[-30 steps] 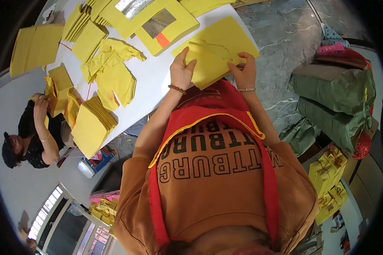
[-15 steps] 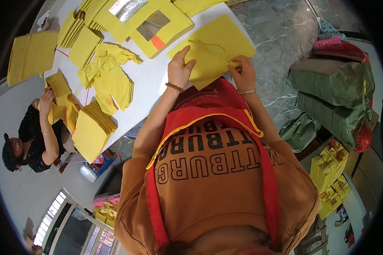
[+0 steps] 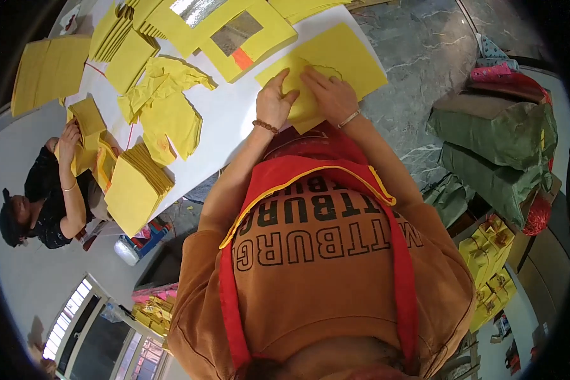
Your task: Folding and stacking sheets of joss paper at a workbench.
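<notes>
Sliding inward since the earlier frame, the right hand (image 3: 331, 98) is now resting over the middle of the work instead of gripping at its right end; the left hand (image 3: 275, 101) is staying nearly where it was. Underneath, the white counter (image 3: 221, 130) is carrying everything. Upon its near right end a large yellow sheet (image 3: 358, 54) is lying, with a smaller ragged-edged yellow piece (image 3: 303, 109) sitting on top, between and under the hands. On the left hand, thumb and fingers (image 3: 280, 76) are standing apart, pressing down at the left side; on the right hand, they are lying fairly straight and close together, clamping nothing that shows.

Uneven pressing could be creasing the thin-looking piece or tearing its ragged margin further, and a sideways drag could be skewing it on the sheet. The sheet's right corner is reaching the counter's edge, with grey floor (image 3: 418, 82) beyond, so a push that way could be tipping it over. Ahead, a windowed yellow panel (image 3: 256, 54) is crowding close; leftward, a white strip is giving room before the crumpled yellow paper (image 3: 171, 120).
</notes>
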